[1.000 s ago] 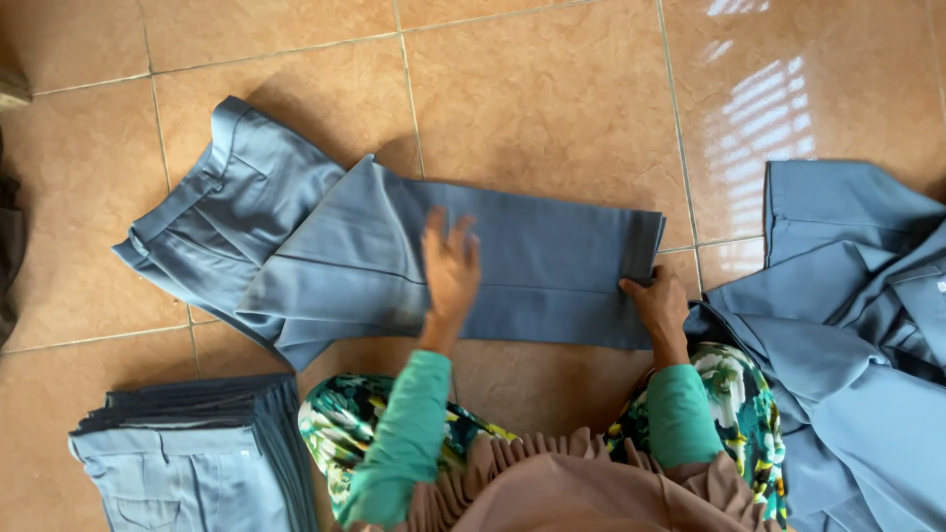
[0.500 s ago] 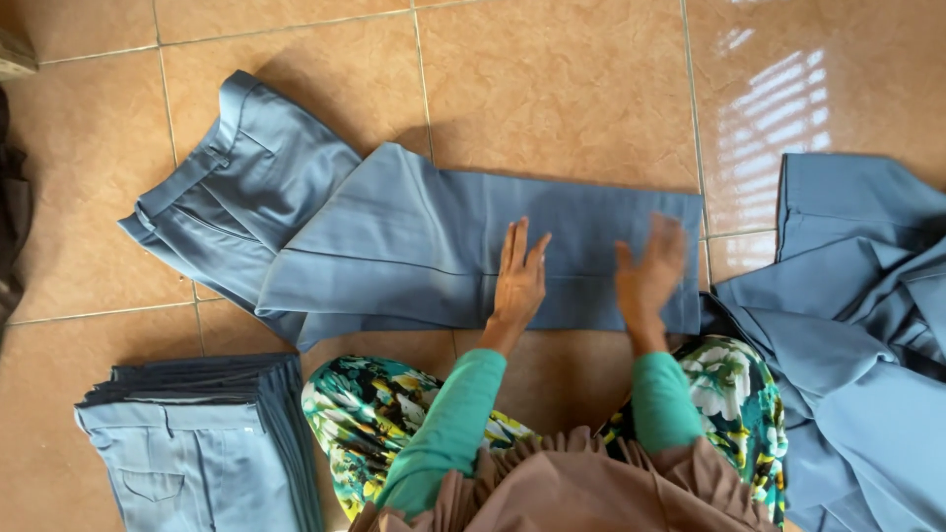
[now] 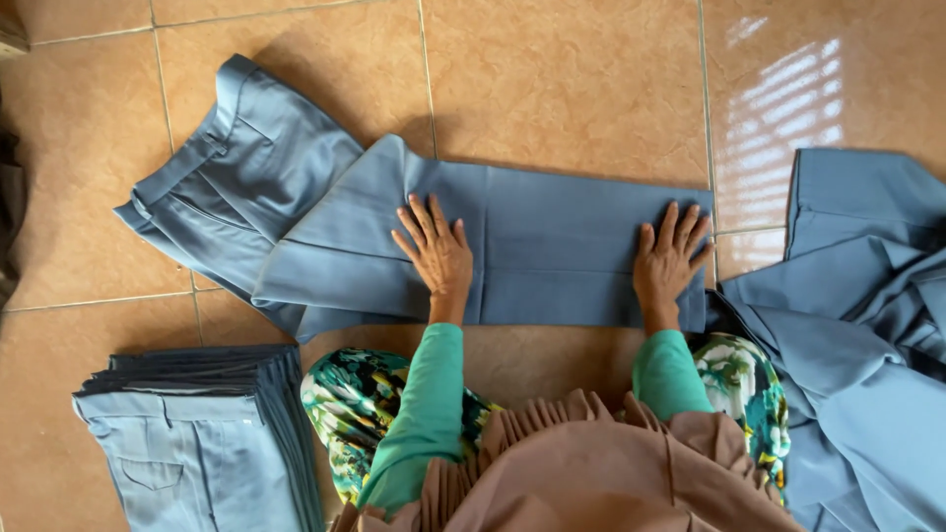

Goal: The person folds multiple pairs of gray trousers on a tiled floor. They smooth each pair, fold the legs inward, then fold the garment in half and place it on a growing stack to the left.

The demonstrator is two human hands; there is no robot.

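A glossy floor (image 3: 552, 89) of tan ceramic tiles with pale grout lines is seen from above. At eight o'clock, a squared stack of folded trousers (image 3: 202, 443) is found; the top pair is light grey-blue with a stitched patch pocket, and darker layered edges are shown along its upper and right sides.

Across the middle, a pair of blue-grey trousers (image 3: 394, 236) of smooth woven cloth is spread flat on the floor. Its waistband end, with pleats and a pocket slit, is angled toward ten o'clock; the legs are laid as a long rectangle running toward three o'clock, with an upper layer turned across at a slant over the seat.

The left hand (image 3: 437, 251) is pressed flat on the trouser legs near the centre, fingers spread wide, nothing gripped. The right hand (image 3: 670, 258) is laid palm-down at the hem end, fingers likewise splayed, nothing held. Green sleeves are noted at both wrists, above a floral garment and a pleated brown cloth at six o'clock.

At four o'clock, a loose heap of unfolded blue-grey garments (image 3: 867, 325) is recorded, rumpled, just beside the hem.
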